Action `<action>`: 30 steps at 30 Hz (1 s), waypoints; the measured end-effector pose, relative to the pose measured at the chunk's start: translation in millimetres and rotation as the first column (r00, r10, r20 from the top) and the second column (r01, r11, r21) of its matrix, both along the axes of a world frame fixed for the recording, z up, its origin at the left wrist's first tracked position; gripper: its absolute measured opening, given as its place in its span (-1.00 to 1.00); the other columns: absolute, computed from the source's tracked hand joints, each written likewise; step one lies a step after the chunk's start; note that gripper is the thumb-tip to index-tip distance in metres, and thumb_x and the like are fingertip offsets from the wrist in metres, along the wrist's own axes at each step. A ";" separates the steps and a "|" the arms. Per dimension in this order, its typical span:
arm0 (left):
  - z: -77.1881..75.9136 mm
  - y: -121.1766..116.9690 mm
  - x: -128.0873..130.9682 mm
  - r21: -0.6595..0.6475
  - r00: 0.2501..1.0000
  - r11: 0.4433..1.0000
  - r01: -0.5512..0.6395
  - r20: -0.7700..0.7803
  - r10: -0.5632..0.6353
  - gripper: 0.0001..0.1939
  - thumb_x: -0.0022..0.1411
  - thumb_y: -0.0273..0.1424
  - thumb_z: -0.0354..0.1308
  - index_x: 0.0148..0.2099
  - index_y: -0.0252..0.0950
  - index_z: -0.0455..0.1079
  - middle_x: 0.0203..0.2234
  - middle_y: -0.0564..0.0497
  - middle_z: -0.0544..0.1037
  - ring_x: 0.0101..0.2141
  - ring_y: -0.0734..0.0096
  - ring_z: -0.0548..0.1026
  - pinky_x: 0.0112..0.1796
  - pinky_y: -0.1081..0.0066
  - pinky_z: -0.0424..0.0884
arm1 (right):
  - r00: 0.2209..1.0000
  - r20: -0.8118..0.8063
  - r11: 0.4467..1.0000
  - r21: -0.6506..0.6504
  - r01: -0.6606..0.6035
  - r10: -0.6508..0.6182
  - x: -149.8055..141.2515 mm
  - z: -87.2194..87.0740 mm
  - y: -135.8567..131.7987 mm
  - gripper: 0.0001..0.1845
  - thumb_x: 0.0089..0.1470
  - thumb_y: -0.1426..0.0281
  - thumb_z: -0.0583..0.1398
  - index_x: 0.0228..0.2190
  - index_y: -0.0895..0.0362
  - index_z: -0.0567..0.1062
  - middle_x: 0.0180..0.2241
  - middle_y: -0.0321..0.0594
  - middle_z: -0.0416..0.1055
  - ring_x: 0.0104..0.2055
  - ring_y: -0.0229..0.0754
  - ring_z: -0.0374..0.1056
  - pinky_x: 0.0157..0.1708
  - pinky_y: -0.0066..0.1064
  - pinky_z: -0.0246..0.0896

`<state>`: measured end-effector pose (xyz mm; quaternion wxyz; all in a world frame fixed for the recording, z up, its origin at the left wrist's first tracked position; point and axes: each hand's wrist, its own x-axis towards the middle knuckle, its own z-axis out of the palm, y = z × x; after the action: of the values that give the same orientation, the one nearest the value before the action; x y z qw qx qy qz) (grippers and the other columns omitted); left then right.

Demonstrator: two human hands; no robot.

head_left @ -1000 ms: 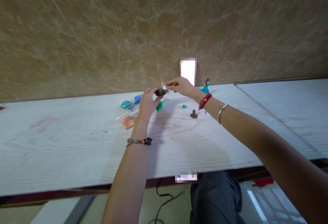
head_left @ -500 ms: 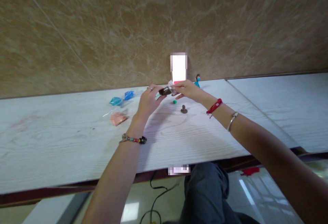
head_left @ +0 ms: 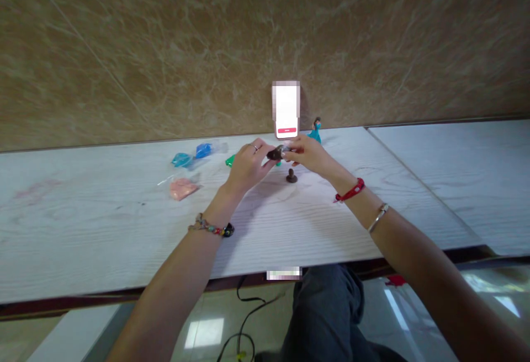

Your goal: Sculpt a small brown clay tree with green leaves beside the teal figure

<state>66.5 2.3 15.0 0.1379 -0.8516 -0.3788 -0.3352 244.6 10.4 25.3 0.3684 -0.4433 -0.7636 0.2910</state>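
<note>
Above the white table, both my hands grip a small clear bag of dark brown clay (head_left: 274, 154). My left hand (head_left: 248, 166) pinches its left end between thumb and fingers. On the other end, the fingers of my right hand (head_left: 308, 152) are closed around the plastic. Just below the bag stands a small brown clay piece (head_left: 291, 176), a flat round base with a knob on top. A green clay ball (head_left: 279, 164) shows partly behind my fingers. Beside my left hand lies a green packet (head_left: 230, 160), mostly hidden by it.
Teal (head_left: 182, 159), blue (head_left: 203, 150) and peach (head_left: 183, 189) clay packets lie left on the table (head_left: 103, 229). A phone (head_left: 286, 109) with a lit screen leans on the marbled wall (head_left: 165, 47). Behind my right hand stands a figurine in a turquoise dress (head_left: 315, 132).
My left hand has moved right, closer to my right hand, and the bag looks more bunched between them. The green packet now shows beside my left hand. The view has shifted slightly.
</note>
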 end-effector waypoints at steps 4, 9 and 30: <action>0.6 -0.4 1.4 -0.010 1.000 1.000 -0.024 0.000 0.024 -0.78 0.14 -0.27 0.07 -0.22 -0.30 0.32 -0.36 -0.03 0.42 -0.31 0.36 0.38 -0.29 0.39 0.29 | 0.994 0.051 0.978 0.189 0.088 -0.099 -0.6 -0.5 -4.8 -0.89 -0.09 0.45 0.18 -0.45 0.21 0.50 -0.35 -0.18 0.27 -0.35 -0.29 0.25 -0.34 -0.41 0.27; 2.5 1.0 0.2 -0.024 1.000 1.000 0.010 0.022 -0.010 -0.78 0.14 -0.27 0.07 -0.21 -0.30 0.31 -0.35 -0.01 0.42 -0.31 0.37 0.37 -0.28 0.39 0.28 | 0.990 0.028 0.971 0.198 0.132 -0.141 0.1 6.8 -12.0 -0.90 -0.08 0.48 0.16 -0.54 0.23 0.48 -0.35 -0.18 0.24 -0.37 -0.31 0.25 -0.28 -0.38 0.27; -9.3 3.8 0.6 -0.203 0.966 0.962 0.184 0.220 -0.139 -0.88 0.06 -0.39 0.14 -0.30 -0.30 0.35 -0.44 0.03 0.44 -0.41 0.48 0.37 -0.37 0.44 0.32 | 0.985 0.171 0.966 0.258 -0.032 -0.013 14.2 -5.9 -13.7 -0.72 -0.14 0.50 0.23 -0.27 0.14 0.50 -0.21 -0.21 0.23 -0.41 -0.39 0.25 -0.28 -0.42 0.30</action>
<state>67.1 6.1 5.7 -0.0256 -0.8510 -0.3548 -0.3864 258.8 -3.3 19.4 0.3550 -0.4109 -0.8260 0.1513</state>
